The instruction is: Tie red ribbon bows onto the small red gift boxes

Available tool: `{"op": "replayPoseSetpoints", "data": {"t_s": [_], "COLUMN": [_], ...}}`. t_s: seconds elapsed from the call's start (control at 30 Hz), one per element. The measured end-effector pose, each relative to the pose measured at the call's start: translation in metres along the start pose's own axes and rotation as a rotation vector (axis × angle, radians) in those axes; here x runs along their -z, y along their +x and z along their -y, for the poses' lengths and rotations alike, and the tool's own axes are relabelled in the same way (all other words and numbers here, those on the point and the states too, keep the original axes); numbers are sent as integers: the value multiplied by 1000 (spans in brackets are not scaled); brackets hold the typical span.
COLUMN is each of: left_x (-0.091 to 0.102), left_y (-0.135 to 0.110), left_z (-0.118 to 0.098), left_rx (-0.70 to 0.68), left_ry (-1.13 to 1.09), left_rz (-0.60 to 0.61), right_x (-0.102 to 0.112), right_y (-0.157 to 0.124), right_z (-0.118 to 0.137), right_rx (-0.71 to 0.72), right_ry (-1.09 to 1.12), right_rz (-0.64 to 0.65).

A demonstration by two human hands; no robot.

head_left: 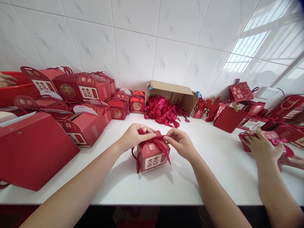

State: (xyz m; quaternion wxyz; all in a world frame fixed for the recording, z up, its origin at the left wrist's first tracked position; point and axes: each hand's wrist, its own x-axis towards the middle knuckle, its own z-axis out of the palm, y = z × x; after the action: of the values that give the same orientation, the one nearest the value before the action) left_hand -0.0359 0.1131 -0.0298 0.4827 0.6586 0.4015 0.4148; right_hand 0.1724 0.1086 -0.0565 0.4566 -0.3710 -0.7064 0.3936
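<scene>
A small red gift box [152, 156] with a white label stands on the white counter [213, 164] in front of me. A red ribbon [162, 144] crosses its top and hangs down its right side; a red cord dangles at its left. My left hand [133, 136] rests on the box's top left, fingers closed on the ribbon. My right hand [179, 142] pinches the ribbon at the top right.
Many red gift boxes [87, 91] are stacked at the left. An open cardboard box [173, 93] lies at the back with a heap of red ribbons [161, 110]. More red boxes and bags [228, 118] sit right, where another person's hand [261, 144] holds one.
</scene>
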Motion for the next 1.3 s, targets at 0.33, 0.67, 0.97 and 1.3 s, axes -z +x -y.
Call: {"op": "replayPoseSetpoints", "data": {"t_s": [0.33, 0.67, 0.97, 1.3], "left_x": [1, 6, 9, 8], "left_y": [1, 1, -1, 1], "left_z": [1, -2, -1, 1], "left_rx": [-43, -35, -29, -17], "left_ry": [102, 207, 82, -125], "left_rz": [-55, -32, -1, 92], "right_x": [-6, -12, -12, -17], "right_y": [-1, 2, 3, -13], "right_z": [5, -1, -5, 22], "right_rx": [75, 172, 81, 420], "right_ry": [-183, -304, -190, -420], "right_rz": [-97, -241, -278, -384]}}
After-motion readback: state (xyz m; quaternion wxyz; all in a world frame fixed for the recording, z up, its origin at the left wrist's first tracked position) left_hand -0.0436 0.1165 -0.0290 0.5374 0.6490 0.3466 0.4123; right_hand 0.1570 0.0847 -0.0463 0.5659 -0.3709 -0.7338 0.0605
